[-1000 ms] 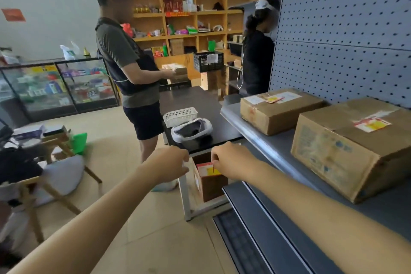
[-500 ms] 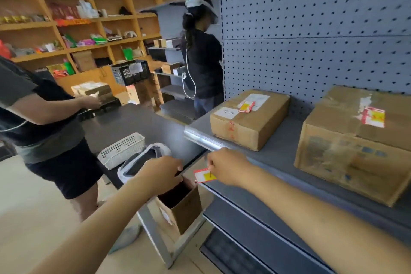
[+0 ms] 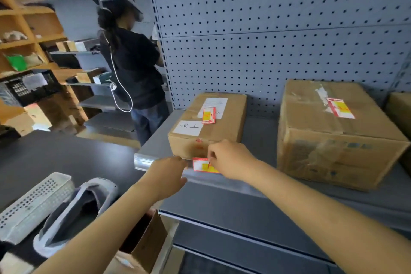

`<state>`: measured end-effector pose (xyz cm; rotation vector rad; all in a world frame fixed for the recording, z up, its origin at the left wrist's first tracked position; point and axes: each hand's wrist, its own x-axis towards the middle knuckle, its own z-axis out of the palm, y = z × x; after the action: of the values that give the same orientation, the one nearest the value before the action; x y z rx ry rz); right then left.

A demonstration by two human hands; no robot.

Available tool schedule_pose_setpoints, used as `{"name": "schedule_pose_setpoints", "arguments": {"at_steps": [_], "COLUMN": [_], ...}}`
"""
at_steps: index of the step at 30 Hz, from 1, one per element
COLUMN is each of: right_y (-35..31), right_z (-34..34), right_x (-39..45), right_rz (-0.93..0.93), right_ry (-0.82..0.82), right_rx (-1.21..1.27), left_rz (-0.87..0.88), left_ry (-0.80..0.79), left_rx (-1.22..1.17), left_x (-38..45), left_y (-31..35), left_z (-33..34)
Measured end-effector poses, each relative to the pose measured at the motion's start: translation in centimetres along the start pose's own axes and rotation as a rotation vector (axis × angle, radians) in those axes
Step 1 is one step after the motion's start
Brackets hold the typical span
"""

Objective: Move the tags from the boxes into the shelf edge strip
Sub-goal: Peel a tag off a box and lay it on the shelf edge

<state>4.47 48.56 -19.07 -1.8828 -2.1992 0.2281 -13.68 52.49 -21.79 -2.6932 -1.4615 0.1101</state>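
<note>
My right hand [image 3: 231,159] pinches a red, white and yellow tag [image 3: 201,165] against the clear shelf edge strip [image 3: 144,161] in front of the left cardboard box [image 3: 220,131]. My left hand [image 3: 168,172] rests on the strip just left of the tag, its fingers curled at the tag's left edge. A second tag [image 3: 208,115] lies on top of the left box. A third tag [image 3: 340,108] lies on the larger right box [image 3: 329,138].
A grey pegboard [image 3: 278,29] backs the shelf. A dark table [image 3: 55,158] at the left holds a white basket [image 3: 33,204] and a grey pouch [image 3: 75,209]. An open carton [image 3: 146,244] sits below. A person [image 3: 133,69] stands at the far shelving.
My view swung right toward the shelf. My right hand carried the tag up from the carton below to the shelf edge strip, and my left hand followed to the strip.
</note>
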Motion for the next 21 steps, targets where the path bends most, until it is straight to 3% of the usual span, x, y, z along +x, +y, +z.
{"name": "schedule_pose_setpoints", "arguments": {"at_steps": [21], "right_y": [-3.9], "right_z": [2.7], "right_x": [0.6], "right_rz": [0.165], "right_ry": [0.073], "right_rx": [-0.27], "left_rz": [0.309], "left_ry": [-0.054], "left_rx": [-0.087], "left_x": [1.4], "left_y": [-4.1], "left_z": [0.8]}}
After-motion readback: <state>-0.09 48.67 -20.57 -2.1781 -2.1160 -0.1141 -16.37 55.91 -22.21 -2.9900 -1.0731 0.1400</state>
